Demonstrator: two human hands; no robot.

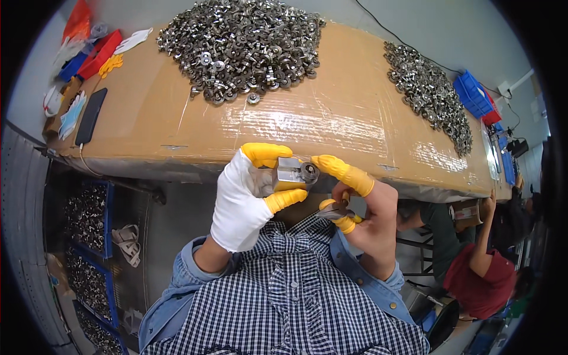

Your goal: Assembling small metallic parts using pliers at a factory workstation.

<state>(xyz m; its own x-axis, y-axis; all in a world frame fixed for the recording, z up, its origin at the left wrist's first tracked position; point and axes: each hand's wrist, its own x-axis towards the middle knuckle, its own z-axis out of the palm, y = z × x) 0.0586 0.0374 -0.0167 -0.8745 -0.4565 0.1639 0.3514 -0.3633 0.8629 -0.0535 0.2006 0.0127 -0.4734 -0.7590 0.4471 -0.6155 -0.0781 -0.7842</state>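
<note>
My left hand, in a white glove with yellow finger covers, grips a small silver metal block in front of my chest, just off the table's near edge. A round, coil-like metal part sits at the block's right end. My right hand has yellow covers on several fingers. Its index fingertip is at the top of the round part. Lower down, its other fingers and thumb close on a small grey metal piece, whose kind I cannot make out because the fingers partly hide it.
A large heap of small metal parts lies on the cardboard-covered table, with a smaller heap at right. A dark phone and a red bin are at left. Blue crates of parts stand below. A person sits at right.
</note>
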